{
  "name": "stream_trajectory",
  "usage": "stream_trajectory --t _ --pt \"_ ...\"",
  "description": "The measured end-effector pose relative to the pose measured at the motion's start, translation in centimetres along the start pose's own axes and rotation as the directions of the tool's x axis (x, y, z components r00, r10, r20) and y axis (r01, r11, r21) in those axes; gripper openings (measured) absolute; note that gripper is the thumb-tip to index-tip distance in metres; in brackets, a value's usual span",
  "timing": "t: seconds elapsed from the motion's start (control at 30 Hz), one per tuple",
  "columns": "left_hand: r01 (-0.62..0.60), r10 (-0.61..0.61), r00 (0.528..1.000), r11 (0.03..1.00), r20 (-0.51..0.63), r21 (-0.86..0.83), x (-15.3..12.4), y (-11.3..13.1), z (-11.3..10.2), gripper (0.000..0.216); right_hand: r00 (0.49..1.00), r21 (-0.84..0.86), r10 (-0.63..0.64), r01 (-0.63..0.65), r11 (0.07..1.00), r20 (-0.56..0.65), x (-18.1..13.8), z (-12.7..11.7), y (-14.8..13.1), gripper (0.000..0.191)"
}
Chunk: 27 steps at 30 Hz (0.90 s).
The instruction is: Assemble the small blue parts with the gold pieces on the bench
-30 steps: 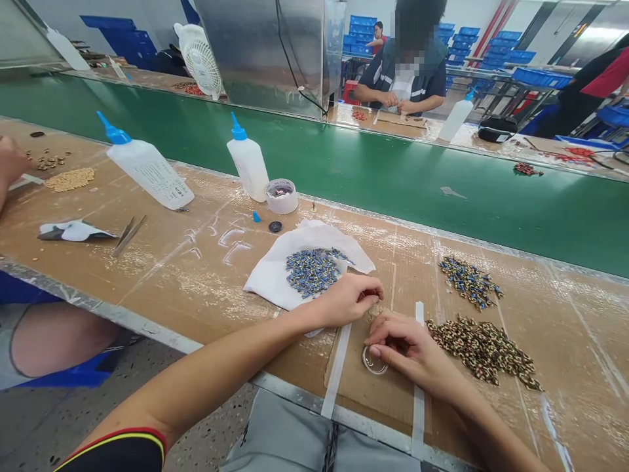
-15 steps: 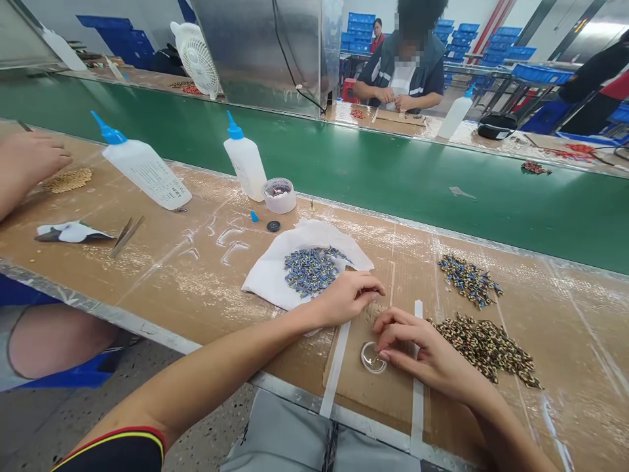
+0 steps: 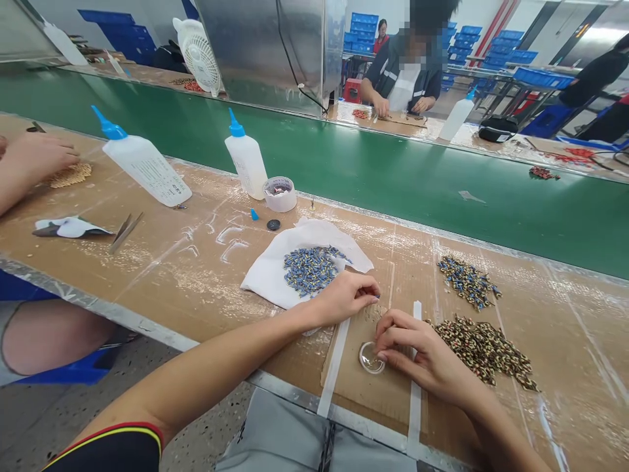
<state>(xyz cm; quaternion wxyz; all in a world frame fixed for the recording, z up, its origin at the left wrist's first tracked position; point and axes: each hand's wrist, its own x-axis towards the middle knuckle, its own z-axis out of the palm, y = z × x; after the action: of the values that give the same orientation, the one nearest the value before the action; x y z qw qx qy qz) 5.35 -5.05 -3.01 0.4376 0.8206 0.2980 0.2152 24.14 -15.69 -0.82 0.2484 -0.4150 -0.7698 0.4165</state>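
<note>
My left hand point(image 3: 346, 296) rests on the cardboard-covered bench beside a white cloth point(image 3: 275, 269) that carries a heap of small blue parts point(image 3: 309, 269). Its fingers are curled together in a pinch over a small tan piece that I cannot name. My right hand point(image 3: 417, 351) lies just to the right, fingers bent, fingertips touching a small round clear dish point(image 3: 369, 358) on a taped cardboard pad point(image 3: 363, 387). A pile of dark speckled parts point(image 3: 484, 351) sits right of that hand, with a smaller blue-and-tan pile point(image 3: 466, 282) behind it.
Two glue bottles with blue nozzles point(image 3: 145, 167) point(image 3: 247, 164), a roll of tape point(image 3: 280, 195) and a black button point(image 3: 273, 225) stand farther back. Another person's hand point(image 3: 37, 157) works at the left. A green conveyor belt point(image 3: 442, 190) runs behind; a worker sits across it.
My right hand has shifted slightly over the clear dish and my left hand edged a little toward the cloth. The neighbour's hand at the left has moved onto the tan pile.
</note>
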Motion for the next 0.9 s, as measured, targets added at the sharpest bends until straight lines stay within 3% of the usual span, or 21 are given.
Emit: stream_trajectory --t 0.17,0.27,0.33,0.43,0.53,0.63,0.9 --pt "0.015 -0.01 0.999 0.994 0.048 -0.11 -0.2 0.3 0.0 0.008 0.991 0.194 0.086 -0.066 0.979 -0.099 0.0 0.1 0.4 0.018" --pt "0.062 -0.038 0.993 0.973 0.111 -0.22 -0.3 0.3 0.3 0.008 0.962 0.327 0.138 -0.056 0.944 -0.234 -0.2 -0.1 1.1 0.017" --pt "0.108 -0.064 0.987 0.944 0.146 -0.312 -0.4 0.3 0.7 0.009 0.907 0.346 0.16 -0.017 0.938 -0.389 -0.4 -0.3 1.4 0.014" --pt "0.167 -0.093 0.977 0.895 0.194 -0.413 -0.5 0.3 1.2 0.009 0.777 0.298 0.176 0.016 0.954 -0.605 -0.3 -0.3 1.8 0.01" --pt "0.196 -0.114 0.971 0.879 0.208 -0.435 -0.5 0.2 1.6 0.01 0.687 0.248 0.193 -0.019 0.969 -0.701 -0.2 0.0 2.0 0.011" --pt "0.21 -0.129 0.97 0.871 0.206 -0.445 -0.5 0.2 1.7 0.01 0.677 0.202 0.199 -0.076 0.976 -0.709 -0.2 0.2 2.5 0.014" --pt "0.227 -0.137 0.967 0.85 0.216 -0.476 -0.5 0.0 1.8 0.007 0.713 0.146 0.194 -0.129 0.981 -0.674 -0.5 0.5 3.3 0.014"
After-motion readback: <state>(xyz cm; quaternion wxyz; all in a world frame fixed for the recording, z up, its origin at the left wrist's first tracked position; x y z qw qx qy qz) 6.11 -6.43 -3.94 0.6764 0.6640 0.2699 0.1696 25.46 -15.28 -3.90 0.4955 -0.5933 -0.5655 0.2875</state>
